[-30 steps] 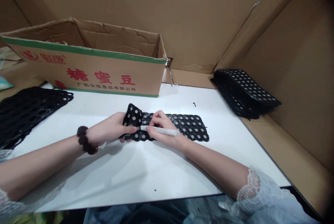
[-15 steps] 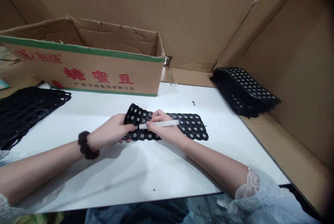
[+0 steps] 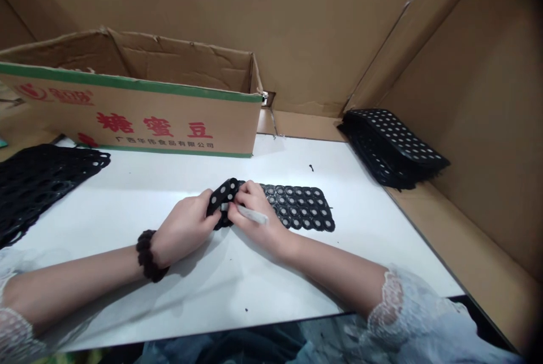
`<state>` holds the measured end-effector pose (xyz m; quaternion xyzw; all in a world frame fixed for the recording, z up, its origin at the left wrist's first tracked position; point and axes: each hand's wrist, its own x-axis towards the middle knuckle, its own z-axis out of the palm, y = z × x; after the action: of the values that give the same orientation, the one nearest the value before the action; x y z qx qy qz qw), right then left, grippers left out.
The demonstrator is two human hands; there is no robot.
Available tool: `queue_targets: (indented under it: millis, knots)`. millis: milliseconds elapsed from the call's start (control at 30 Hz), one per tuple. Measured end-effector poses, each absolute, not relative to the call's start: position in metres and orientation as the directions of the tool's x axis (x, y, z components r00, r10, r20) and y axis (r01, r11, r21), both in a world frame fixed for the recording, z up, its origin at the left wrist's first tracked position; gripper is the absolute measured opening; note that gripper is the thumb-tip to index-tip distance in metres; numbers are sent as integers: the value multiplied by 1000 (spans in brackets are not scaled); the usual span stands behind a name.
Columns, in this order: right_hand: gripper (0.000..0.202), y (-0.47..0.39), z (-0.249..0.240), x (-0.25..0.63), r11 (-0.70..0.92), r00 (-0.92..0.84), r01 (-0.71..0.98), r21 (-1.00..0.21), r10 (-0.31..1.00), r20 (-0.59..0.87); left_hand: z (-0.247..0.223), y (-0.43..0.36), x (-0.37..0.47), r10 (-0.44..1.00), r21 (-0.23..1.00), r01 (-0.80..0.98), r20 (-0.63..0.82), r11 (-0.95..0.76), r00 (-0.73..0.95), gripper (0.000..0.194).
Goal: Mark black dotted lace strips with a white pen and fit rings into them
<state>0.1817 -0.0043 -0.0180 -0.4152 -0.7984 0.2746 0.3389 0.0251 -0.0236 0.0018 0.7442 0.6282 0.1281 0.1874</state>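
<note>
Sheeting [image 3: 303, 205], black and set with rows of pale dots, is lying centrally on the white table [image 3: 212, 296], its left end curling upward. We are pinching that end in the left hand [image 3: 184, 222]. With the right hand [image 3: 262, 205] we are holding a white pen-like tool [image 3: 253, 215], its tip at the curled section; whether it is touching, we cannot tell. Behind, a cardboard box [image 3: 237, 120] is standing; black mesh [image 3: 46, 183] is lying left, a dotted black stack [image 3: 396, 135] right.
</note>
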Motion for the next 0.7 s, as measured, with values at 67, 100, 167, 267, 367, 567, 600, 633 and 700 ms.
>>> queue_targets:
  millis: [67,100,167,267,367,567,600,633,700]
  knots:
    - [22,-5,-18,182,536,-440,483,-692,832,337,3,-23,23,982,487,863,-57,-132,183,18]
    - [22,-5,-17,182,538,-441,477,-695,830,341,4,-21,22,978,536,836,-85,-114,188,18]
    - [22,-5,-16,184,521,-436,445,-729,837,332,7,-18,18,960,646,762,-185,-45,213,20]
    - [23,-4,-14,186,478,-438,373,-795,846,303,14,-10,11,896,737,674,-334,56,291,25]
    - [25,-3,-14,188,461,-448,326,-825,844,294,21,-3,2,840,734,677,-400,53,368,27]
    - [26,-1,-15,189,431,-485,334,-839,841,239,19,0,-3,818,708,701,-453,89,354,30]
    - [25,-1,-15,189,429,-493,337,-838,839,231,17,-1,-1,831,715,691,-444,103,335,28]
    - [25,-1,-15,189,429,-502,338,-838,835,225,15,-3,1,853,721,685,-418,103,312,25]
    - [23,-1,-15,189,434,-519,341,-834,827,218,12,-6,6,910,719,694,-307,29,280,21]
